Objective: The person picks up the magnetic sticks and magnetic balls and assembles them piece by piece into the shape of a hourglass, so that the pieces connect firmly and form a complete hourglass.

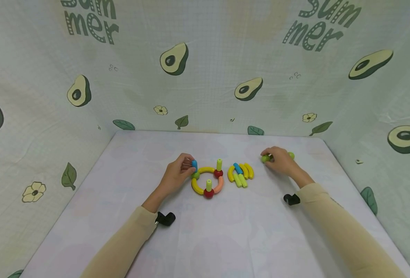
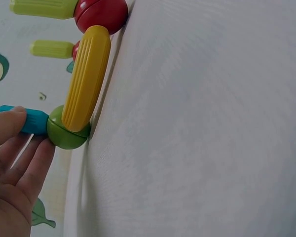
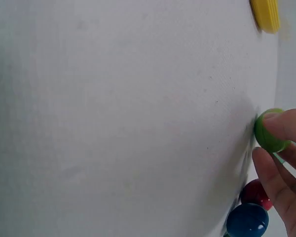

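My left hand [image 1: 175, 173] pinches a short blue rod [image 2: 35, 122] between thumb and fingers. The rod stands upright on a green ball [image 2: 66, 132], which joins a ring of toy pieces lying on the table. Yellow curved rods [image 1: 196, 187] and a salmon curved section [image 1: 220, 185] make up the ring, along with red balls [image 1: 208, 193] that carry upright light green rods [image 1: 219, 164]. Farther right, my right hand [image 1: 282, 161] holds another green ball [image 3: 270, 131] in its fingertips, close to the tabletop. Behind that hand lie a red ball [image 3: 256, 192] and a blue ball [image 3: 246, 220].
Between the ring and my right hand is a group of loose rods: yellow curved ones [image 1: 249, 171], a blue one [image 1: 238, 168] and light green ones [image 1: 243, 181]. One more green ball [image 1: 291, 155] shows beyond the right hand. Avocado-print cloth [image 1: 205, 104] encloses the table [image 1: 225, 239].
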A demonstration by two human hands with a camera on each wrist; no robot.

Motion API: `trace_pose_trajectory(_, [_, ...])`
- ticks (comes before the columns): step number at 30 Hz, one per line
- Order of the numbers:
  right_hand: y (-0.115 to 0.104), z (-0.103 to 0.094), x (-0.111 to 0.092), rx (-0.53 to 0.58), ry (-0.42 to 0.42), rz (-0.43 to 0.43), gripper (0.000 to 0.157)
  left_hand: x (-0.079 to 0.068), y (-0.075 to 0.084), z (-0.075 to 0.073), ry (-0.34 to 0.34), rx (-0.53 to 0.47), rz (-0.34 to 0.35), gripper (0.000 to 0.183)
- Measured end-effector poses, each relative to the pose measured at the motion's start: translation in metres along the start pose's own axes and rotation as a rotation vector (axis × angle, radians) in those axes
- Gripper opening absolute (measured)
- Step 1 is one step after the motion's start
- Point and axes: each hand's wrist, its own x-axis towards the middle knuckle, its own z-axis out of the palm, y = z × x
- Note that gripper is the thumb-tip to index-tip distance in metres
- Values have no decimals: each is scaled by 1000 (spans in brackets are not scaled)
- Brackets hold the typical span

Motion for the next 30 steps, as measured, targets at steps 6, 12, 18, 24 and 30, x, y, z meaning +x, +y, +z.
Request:
trace_pose_trajectory(6, [-7,2,-4,8,0,-9,32,0,0,0,-2,4,-8,28])
trace_pose_trajectory(12, [-29,3,-2,41,48,-85,31,0,1,0,-2,-3,-6,28])
trace_pose_trajectory(18, [-64,3,2,171,83,-137,33,1,2,-1,-3,-4,-10,28])
trace_pose_trajectory(24, [-103,7,3,258,99,-158,35,0,2,-1,-2,-10,-23,26])
trace_pose_trajectory(30, [-131,14,5,329,110,-223,36,0,1,0,4,-11,-23,25])
